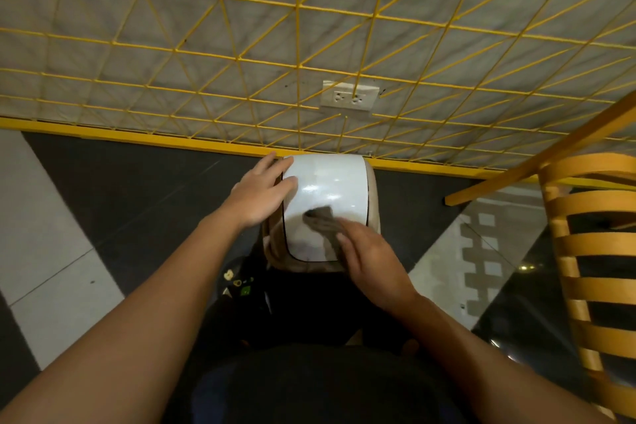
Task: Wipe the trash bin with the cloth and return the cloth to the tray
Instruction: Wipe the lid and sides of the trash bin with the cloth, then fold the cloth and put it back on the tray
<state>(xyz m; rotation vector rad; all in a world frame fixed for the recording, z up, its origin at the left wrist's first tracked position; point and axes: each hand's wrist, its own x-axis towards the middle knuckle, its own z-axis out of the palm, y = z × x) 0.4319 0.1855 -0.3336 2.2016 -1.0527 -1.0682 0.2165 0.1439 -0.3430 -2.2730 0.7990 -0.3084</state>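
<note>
A trash bin [330,182] with a glossy white lid and beige body stands on the floor against the wall, directly below me. My left hand [261,193] rests flat on the lid's left edge, fingers spread. My right hand [368,258] presses a dark grey cloth [321,220] onto the near right part of the lid; the cloth is blurred. No tray is in view.
A wall with a yellow wire grid [299,45] and a power outlet [349,98] rises behind the bin. A wooden slatted chair [592,251] stands at the right. Dark and light floor tiles [51,234] lie at the left.
</note>
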